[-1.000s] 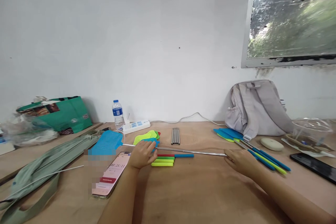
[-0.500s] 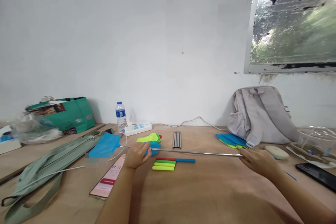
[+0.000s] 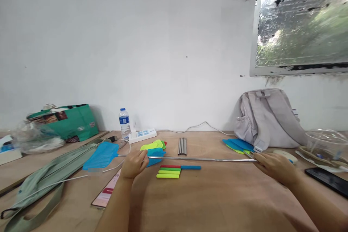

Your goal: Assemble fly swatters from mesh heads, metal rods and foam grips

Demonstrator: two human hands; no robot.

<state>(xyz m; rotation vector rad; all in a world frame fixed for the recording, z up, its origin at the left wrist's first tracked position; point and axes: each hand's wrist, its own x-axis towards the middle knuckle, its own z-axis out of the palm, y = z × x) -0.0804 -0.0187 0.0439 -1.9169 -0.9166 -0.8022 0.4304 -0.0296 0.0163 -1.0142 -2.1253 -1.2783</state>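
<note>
A fly swatter with a blue paddle head (image 3: 102, 156) and a long thin metal rod (image 3: 206, 159) lies level across both hands above the table. My left hand (image 3: 134, 164) is closed round the rod close to the head. At the rod's other end my right hand (image 3: 273, 166) is closed; its fingers hide the grip there. Between the hands, several coloured tubes (image 3: 168, 171) in yellow, green, red and blue lie on the wood. Behind them is a row of metal rods (image 3: 182, 146). Loose swatter heads lie in a yellow-green pile (image 3: 152, 145) and a blue pile (image 3: 239, 144).
A phone (image 3: 104, 194) lies beside my left forearm, a black phone (image 3: 327, 181) at the right. A power strip (image 3: 143, 135) and water bottle (image 3: 124, 121) stand by the wall. Around them are a grey backpack (image 3: 272, 119), green bag (image 3: 73, 121), sage strapped bag (image 3: 59, 168) and clear plastic bowl (image 3: 326, 145).
My hands have moved farther apart, the left one leftward with the blue head and the right one slightly rightward. More of the metal rod shows between them.
</note>
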